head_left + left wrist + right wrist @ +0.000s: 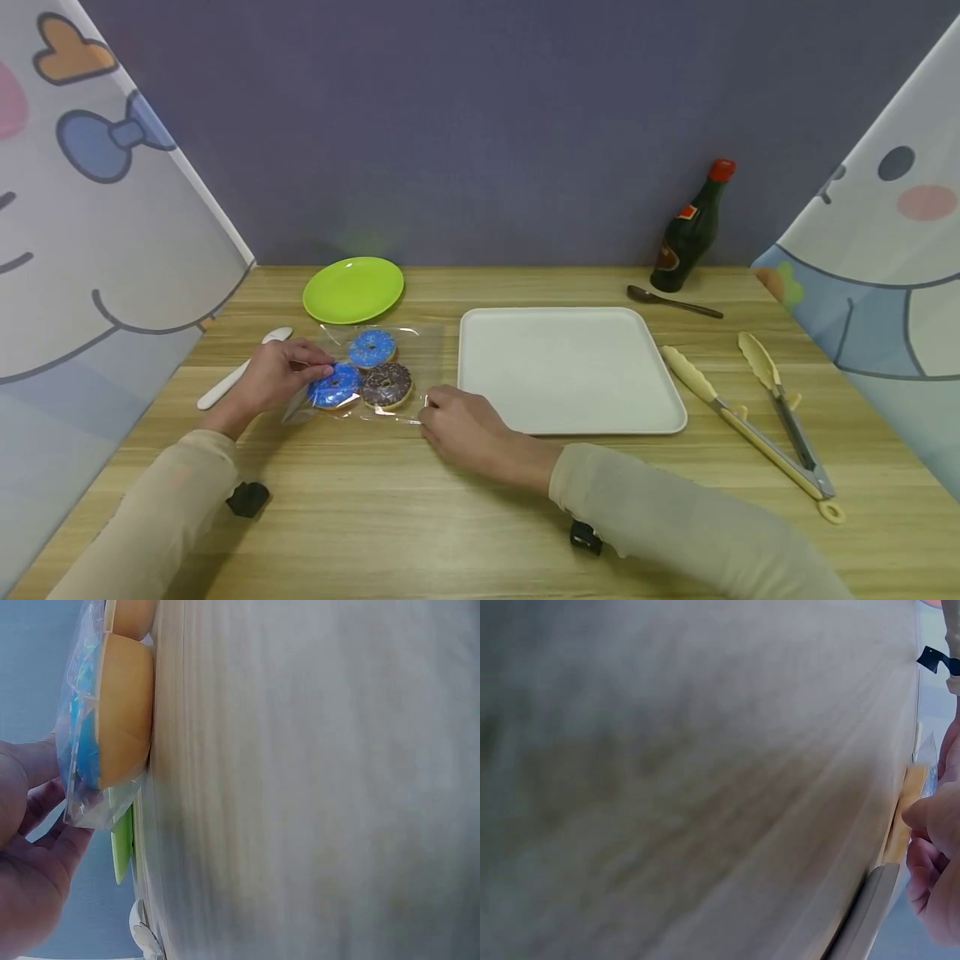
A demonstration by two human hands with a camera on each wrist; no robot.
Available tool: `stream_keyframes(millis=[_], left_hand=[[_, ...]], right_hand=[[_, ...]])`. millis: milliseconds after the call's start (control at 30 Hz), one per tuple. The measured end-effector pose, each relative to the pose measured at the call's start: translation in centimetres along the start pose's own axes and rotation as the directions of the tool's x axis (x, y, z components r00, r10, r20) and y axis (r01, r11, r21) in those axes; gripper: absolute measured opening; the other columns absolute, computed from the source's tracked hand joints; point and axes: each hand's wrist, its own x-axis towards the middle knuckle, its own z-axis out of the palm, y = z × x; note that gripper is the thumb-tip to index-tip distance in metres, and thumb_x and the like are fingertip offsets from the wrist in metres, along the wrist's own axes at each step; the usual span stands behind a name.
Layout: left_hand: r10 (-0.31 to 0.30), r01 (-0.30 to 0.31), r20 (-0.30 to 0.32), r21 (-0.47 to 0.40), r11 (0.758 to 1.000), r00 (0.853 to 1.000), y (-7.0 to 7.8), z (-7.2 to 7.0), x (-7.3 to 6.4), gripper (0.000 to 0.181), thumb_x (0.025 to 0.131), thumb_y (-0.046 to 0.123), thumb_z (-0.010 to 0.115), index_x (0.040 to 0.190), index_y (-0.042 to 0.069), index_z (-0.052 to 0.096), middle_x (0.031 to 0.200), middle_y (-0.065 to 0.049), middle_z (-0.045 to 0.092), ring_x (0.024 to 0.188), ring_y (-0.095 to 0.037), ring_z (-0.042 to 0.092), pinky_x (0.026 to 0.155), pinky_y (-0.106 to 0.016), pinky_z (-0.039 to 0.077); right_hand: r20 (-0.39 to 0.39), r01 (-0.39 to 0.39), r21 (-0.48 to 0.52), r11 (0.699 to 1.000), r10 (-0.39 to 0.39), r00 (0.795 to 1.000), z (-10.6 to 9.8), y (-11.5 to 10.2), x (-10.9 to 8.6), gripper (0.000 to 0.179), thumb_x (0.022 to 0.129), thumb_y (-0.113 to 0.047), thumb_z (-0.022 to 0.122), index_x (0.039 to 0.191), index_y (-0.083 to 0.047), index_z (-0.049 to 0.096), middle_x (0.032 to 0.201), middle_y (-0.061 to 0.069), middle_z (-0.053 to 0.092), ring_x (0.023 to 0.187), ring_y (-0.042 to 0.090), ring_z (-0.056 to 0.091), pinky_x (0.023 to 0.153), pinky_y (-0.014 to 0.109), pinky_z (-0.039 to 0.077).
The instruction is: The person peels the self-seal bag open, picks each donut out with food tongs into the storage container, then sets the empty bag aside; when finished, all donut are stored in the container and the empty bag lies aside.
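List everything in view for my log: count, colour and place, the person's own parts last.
Back wall: one, grey-blue, upper view
Side panels: two, white-blue cartoon print, left and right
Table: one, wood-toned, before the wall
Tray: one, white, centre-right of the table
Bag: one, clear, left of the tray
Donuts: three, two blue, one dark brown, inside the bag
Plate: one, lime green, behind the bag
White spoon: one, white, left of the bag
Bottle: one, dark green, red-capped, back right
Brown spoon: one, brown, before the bottle
Tongs: one pair, cream-silver, right of the tray
Sleeves: two, beige, foreground
Wrist gear: two, black, by the sleeves
Left hand: one, bare, pinching the bag's left side
Right hand: one, bare, pinching its right side
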Motion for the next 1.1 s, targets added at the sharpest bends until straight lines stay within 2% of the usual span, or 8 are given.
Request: stream_keyframes(millis=[133, 300, 433, 633, 733, 900, 1100], left_hand=[[0.0, 0.0, 0.01, 0.014, 1.0, 1.0, 0.2, -0.1, 0.1, 0.009, 0.075, -0.004, 0.077, 0.082, 0.0, 0.075, 0.083, -0.007, 0.068, 0.075, -0.022, 0.061, 0.06, -0.018, 0.046], [-0.005, 0.005, 0.007, 0.027, 1.0, 1.0, 0.1, 0.0, 0.1, 0.008, 0.075, -0.005, 0.076, 0.081, 0.0, 0.075, 0.082, -0.006, 0.068, 0.075, -0.019, 0.061, 0.061, -0.018, 0.046], [-0.02, 0.019, 0.014, 0.023, 1.0, 1.0, 0.1, 0.1, 0.1, 0.008, 0.075, -0.006, 0.076, 0.082, 0.0, 0.075, 0.082, -0.007, 0.068, 0.075, -0.019, 0.061, 0.061, -0.019, 0.047], [0.0, 0.0, 0.004, 0.034, 0.999, 1.0, 0.1, 0.1, 0.0, 0.01, 0.074, -0.007, 0.076, 0.08, 0.0, 0.075, 0.081, -0.007, 0.068, 0.076, -0.021, 0.061, 0.062, -0.02, 0.046], [0.01, -0.01, 0.0, 0.031, 0.999, 1.0, 0.0, 0.2, 0.0, 0.01, 0.073, -0.007, 0.076, 0.08, 0.0, 0.075, 0.081, -0.007, 0.068, 0.076, -0.02, 0.061, 0.063, -0.018, 0.046], [0.011, -0.011, -0.003, 0.024, 1.0, 1.0, 0.0, 0.2, 0.0, 0.01, 0.073, -0.008, 0.076, 0.08, 0.0, 0.075, 0.081, -0.007, 0.068, 0.076, -0.019, 0.061, 0.063, -0.015, 0.045], [0.011, -0.011, 0.001, 0.023, 1.0, 1.0, 0.1, 0.2, 0.0, 0.01, 0.073, -0.007, 0.076, 0.08, 0.0, 0.075, 0.082, -0.007, 0.068, 0.076, -0.021, 0.062, 0.062, -0.016, 0.046]], right_hand=[[-0.016, 0.006, 0.003, 1.0, -0.006, 1.0, 0.0, 0.2, -0.1, 0.018, 0.089, -0.014, 0.063, 0.073, -0.014, 0.069, 0.071, -0.005, 0.049, 0.066, 0.007, 0.047, 0.051, 0.017, 0.043], [-0.007, -0.009, 0.051, 0.999, 0.01, 1.0, 0.0, 0.6, -0.2, 0.015, 0.089, -0.012, 0.063, 0.076, -0.014, 0.069, 0.075, -0.004, 0.052, 0.069, 0.009, 0.05, 0.056, 0.019, 0.046], [0.001, -0.025, 0.074, 0.997, 0.025, 1.0, -0.2, 1.0, -0.4, 0.011, 0.089, -0.018, 0.067, 0.078, -0.015, 0.07, 0.08, -0.004, 0.054, 0.074, 0.01, 0.052, 0.06, 0.02, 0.047], [0.014, -0.022, 0.099, 0.995, 0.021, 1.0, -0.3, 1.2, -0.5, 0.012, 0.089, -0.018, 0.067, 0.077, -0.015, 0.069, 0.078, -0.004, 0.053, 0.072, 0.009, 0.052, 0.061, 0.021, 0.046], [0.025, -0.045, 0.138, 0.989, 0.042, 0.999, -0.3, 1.2, -0.5, 0.01, 0.089, -0.017, 0.066, 0.081, -0.014, 0.071, 0.079, -0.004, 0.055, 0.073, 0.009, 0.054, 0.064, 0.022, 0.047], [0.035, -0.101, 0.246, 0.964, 0.095, 0.995, -0.3, 1.4, -0.4, 0.007, 0.087, -0.015, 0.069, 0.085, -0.011, 0.074, 0.081, -0.003, 0.061, 0.076, 0.008, 0.058, 0.069, 0.022, 0.048], [0.028, -0.135, 0.367, 0.92, 0.134, 0.991, -0.3, 1.7, -0.2, 0.005, 0.085, -0.01, 0.071, 0.082, -0.009, 0.075, 0.077, -0.004, 0.063, 0.073, 0.007, 0.058, 0.067, 0.018, 0.045]])
